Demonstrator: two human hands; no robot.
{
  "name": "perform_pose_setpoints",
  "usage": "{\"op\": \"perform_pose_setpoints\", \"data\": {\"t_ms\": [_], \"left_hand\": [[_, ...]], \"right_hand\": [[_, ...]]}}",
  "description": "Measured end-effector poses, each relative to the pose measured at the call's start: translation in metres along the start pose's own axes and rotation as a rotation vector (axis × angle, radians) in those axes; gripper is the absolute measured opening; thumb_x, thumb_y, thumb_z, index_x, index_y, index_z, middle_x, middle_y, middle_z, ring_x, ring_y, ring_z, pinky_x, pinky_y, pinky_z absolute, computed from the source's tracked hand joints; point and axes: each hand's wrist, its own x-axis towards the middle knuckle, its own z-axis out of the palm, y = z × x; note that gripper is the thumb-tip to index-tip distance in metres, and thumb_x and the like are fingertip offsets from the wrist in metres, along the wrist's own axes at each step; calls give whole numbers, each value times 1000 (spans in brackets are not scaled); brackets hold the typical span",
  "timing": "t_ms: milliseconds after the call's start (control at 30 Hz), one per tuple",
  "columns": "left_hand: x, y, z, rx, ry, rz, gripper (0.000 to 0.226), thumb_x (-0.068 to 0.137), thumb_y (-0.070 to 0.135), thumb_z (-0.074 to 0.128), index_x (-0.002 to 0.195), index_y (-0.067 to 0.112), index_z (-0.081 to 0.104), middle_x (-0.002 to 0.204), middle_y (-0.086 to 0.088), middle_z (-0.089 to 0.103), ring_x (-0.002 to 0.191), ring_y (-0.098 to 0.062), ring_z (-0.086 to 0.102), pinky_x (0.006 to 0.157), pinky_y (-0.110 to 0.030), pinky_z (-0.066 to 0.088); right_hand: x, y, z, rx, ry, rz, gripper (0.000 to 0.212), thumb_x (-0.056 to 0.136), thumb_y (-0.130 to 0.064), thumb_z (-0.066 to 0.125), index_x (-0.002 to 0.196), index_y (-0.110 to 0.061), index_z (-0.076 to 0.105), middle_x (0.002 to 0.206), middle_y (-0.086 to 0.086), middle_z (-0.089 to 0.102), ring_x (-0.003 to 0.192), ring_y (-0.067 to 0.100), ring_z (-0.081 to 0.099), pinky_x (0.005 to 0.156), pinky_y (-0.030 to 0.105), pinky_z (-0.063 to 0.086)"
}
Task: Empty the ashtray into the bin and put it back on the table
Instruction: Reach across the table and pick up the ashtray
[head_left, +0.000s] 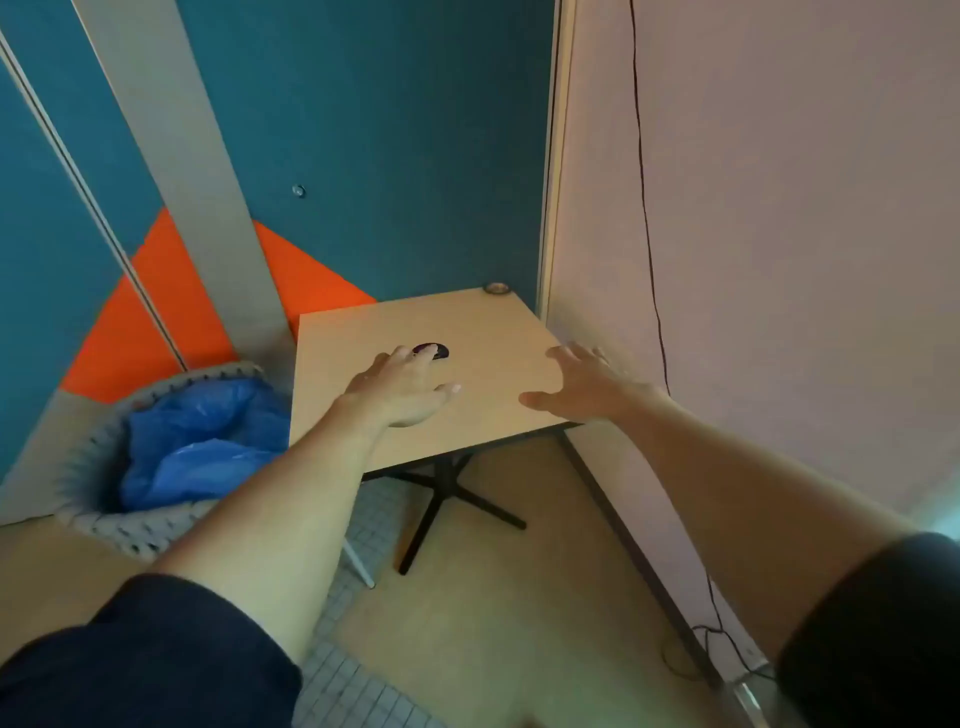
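Square light-wood table (483, 322) on a black cross base, carrying a small dark ashtray (435, 350) near its centre; a second small round dish (496, 289) at the 1 o'clock corner. Left hand (402, 389) spread, empty, fingertips touching the ashtray's 7 o'clock edge; right hand (584, 387) spread, empty, over the 4 o'clock edge. Grey woven bin (104, 499), blue liner (202, 441), at the table's 9 o'clock

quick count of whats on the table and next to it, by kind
dark ashtray: 1
small round dish at the far corner: 1
table: 1
bin with blue bag: 1
hands: 2, left hand, right hand, both open
total: 6
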Motion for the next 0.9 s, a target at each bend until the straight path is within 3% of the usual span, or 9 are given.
{"op": "perform_pose_setpoints", "data": {"t_ms": [467, 900], "left_hand": [[170, 16, 42, 24, -93, -76, 82, 83, 72, 39, 152, 31, 22, 155, -1, 31, 138, -27, 31, 105, -47, 35], [317, -12, 68, 5, -170, -85, 82, 85, 70, 41, 153, 29, 18, 156, -4, 30, 139, -29, 29, 108, -49, 35]], "right_hand": [[159, 75, 8, -23, -91, 15, 93, 76, -77, 50, 151, -30, 20, 162, -1, 16, 150, 29, 9, 114, 61, 24], [305, 93, 15, -9, -160, 16, 90, 81, -71, 53, 152, -26, 20, 162, 2, 15, 149, 30, 10, 116, 59, 21]]}}
